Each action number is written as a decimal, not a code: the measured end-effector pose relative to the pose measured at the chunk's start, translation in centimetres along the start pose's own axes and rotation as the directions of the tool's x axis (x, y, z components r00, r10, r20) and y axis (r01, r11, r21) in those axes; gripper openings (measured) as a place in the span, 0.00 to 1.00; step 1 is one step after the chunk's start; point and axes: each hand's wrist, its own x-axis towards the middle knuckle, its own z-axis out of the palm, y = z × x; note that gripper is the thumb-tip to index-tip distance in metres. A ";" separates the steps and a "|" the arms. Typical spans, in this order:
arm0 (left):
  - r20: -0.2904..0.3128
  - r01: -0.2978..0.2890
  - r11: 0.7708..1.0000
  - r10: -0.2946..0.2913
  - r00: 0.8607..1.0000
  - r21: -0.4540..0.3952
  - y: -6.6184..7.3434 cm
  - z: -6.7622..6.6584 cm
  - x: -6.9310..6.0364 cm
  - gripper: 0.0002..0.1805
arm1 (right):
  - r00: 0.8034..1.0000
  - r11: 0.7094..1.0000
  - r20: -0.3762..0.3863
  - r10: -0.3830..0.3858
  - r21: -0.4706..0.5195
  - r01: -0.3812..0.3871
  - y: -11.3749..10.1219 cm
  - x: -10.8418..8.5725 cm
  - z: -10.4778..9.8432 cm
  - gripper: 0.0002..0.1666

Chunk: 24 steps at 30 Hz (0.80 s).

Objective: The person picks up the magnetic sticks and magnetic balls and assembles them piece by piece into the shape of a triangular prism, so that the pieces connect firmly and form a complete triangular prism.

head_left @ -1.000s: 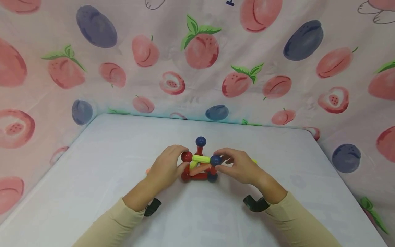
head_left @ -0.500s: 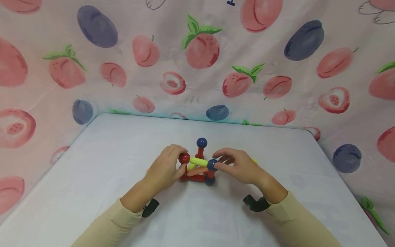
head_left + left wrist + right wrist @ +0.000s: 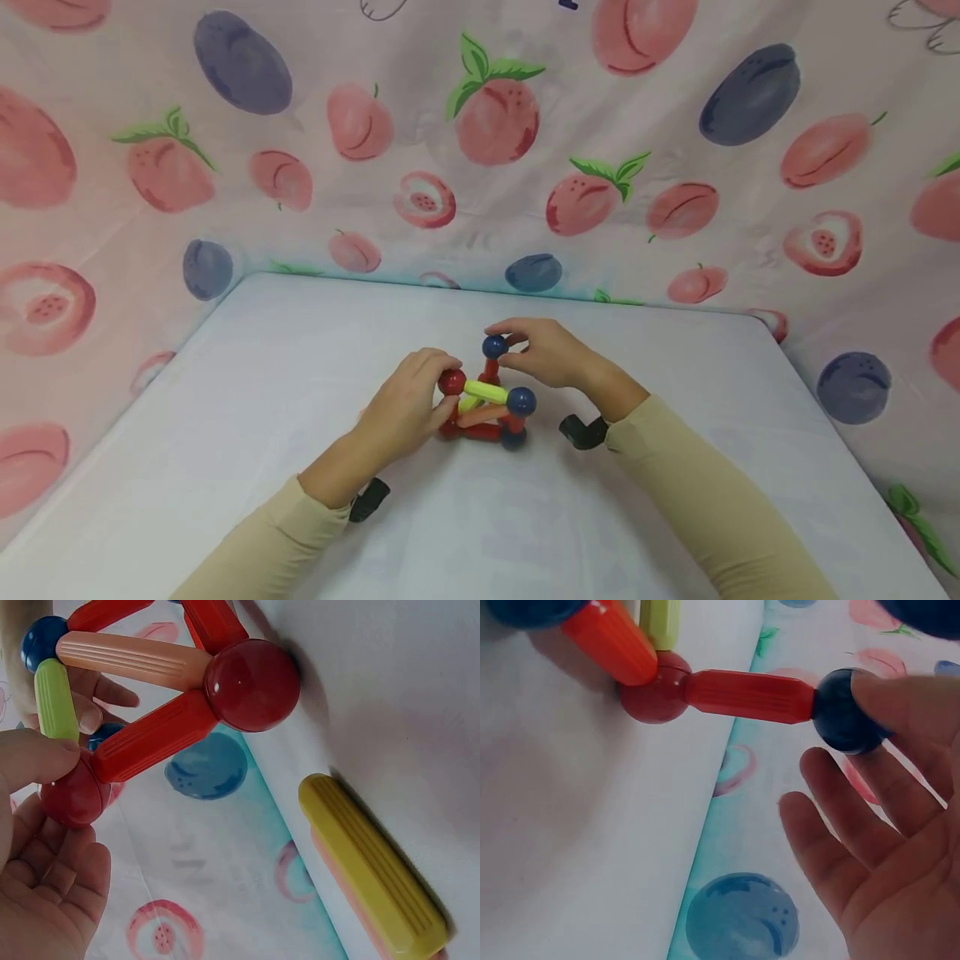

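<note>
Head cam, centre of frame: your left hand [image 3: 401,408] has its fingers pinching a red ball [image 3: 452,382], your right hand [image 3: 553,354] is clamped on the topmost blue ball [image 3: 495,347].

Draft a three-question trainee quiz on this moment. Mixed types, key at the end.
1. What colour is the ball in the left hand? A) yellow B) red C) blue
2. True or false: the right hand holds that same ball.
3. Fill in: a ____ rod joins that ball to the upper near blue ball.
Key: 1. B. 2. False; it holds the far blue ball. 3. Yellow-green.
</note>
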 end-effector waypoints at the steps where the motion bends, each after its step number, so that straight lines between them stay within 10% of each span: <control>1: 0.001 -0.003 1.000 0.003 1.000 0.002 0.0 0.0 0.1 0.22 | 1.000 1.000 -0.001 0.005 -0.011 -0.005 0.0 0.1 0.0 0.27; 24: 0.062 0.017 1.000 -0.018 0.998 0.014 -2.5 0.7 2.9 0.18 | 0.999 0.993 -0.027 0.034 -0.113 -0.036 0.5 -4.8 -0.2 0.25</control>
